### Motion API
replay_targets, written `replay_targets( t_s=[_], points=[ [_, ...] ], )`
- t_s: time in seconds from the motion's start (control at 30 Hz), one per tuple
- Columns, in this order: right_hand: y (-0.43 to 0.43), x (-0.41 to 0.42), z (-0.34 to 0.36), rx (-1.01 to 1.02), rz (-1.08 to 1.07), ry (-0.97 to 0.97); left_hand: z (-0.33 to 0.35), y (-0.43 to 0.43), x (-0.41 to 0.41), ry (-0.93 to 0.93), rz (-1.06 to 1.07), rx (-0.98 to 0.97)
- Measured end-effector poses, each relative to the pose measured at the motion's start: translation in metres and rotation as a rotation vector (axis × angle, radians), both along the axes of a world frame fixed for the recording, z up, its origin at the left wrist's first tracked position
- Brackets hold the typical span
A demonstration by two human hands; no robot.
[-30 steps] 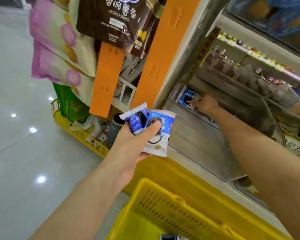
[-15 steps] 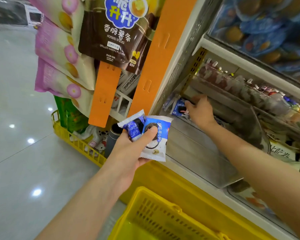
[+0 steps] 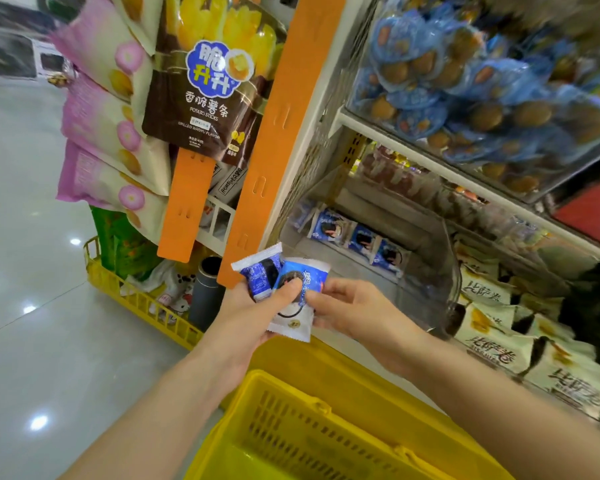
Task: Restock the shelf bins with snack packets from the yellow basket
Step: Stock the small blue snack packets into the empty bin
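Left hand [image 3: 253,318] holds two snack packets [image 3: 293,323]; right hand [image 3: 354,310] pinches one.

- The clear shelf bin [image 3: 340,268] is open toward the person, and its floor lies bare in front of a row of blue packets [image 3: 361,239] standing along the back.
- Its curved clear side wall [image 3: 449,271] closes the right, with cream packets [image 3: 492,355] packed beyond.
- The upper shelf [image 3: 430,157], loaded with blue-wrapped cakes [image 3: 465,91], hangs over the bin.
- An orange hanging strip [image 3: 278,133] flanks the opening's left.
- The left hand [image 3: 253,306] and right hand [image 3: 347,306], gripping snack packets [image 3: 293,322], sit just before the opening, above the yellow basket [image 3: 291,386].
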State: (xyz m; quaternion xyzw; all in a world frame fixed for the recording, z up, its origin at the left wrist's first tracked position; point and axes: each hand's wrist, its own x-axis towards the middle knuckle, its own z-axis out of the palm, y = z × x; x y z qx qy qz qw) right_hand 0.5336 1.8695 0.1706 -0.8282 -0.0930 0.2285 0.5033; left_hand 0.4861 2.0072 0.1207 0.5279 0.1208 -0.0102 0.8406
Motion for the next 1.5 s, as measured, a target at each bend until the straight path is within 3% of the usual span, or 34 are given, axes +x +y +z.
replay_targets(
  t_s=[0.17, 0.3, 0.37, 0.43, 0.5, 0.63, 0.73, 0.93, 1.27, 1.4, 1.5],
  points=[
    [-0.009, -0.008, 0.006, 0.166, -0.024, 0.082, 0.005, -0.001, -0.001, -0.042, -0.019, 0.089],
    [-0.012, 0.006, 0.02, 0.168, -0.062, -0.038, 0.003, 0.0, 0.004, -0.052, -0.039, 0.075],
    [-0.018, 0.031, 0.03, 0.158, -0.19, -0.178, 0.001, 0.0, 0.007, -0.041, 0.019, 0.082],
    [-0.028, 0.068, 0.036, -0.032, -0.357, -0.396, -0.002, 0.001, 0.012, -0.021, 0.093, 0.118],
    [-0.04, 0.104, 0.033, -0.327, -0.369, -0.574, -0.003, 0.002, 0.015, -0.025, 0.133, 0.136],
    [-0.058, 0.16, 0.019, -0.791, -0.162, -0.578, -0.004, 0.006, 0.021, -0.056, 0.151, 0.118],
    [-0.057, 0.19, 0.011, -0.928, -0.098, -0.557, -0.005, 0.007, 0.027, -0.062, 0.139, 0.104],
    [-0.041, 0.232, -0.02, -1.008, -0.067, -0.563, -0.013, 0.011, 0.038, -0.041, 0.166, 0.141],
    [-0.037, 0.256, -0.047, -0.794, -0.129, -0.565, -0.019, 0.013, 0.042, -0.048, 0.179, 0.164],
    [-0.037, 0.243, -0.039, -0.897, -0.087, -0.705, -0.014, 0.007, 0.044, -0.03, 0.175, 0.114],
    [-0.022, 0.209, -0.024, -0.733, -0.155, -0.785, -0.009, 0.004, 0.046, 0.011, 0.175, 0.011]
  ],
)
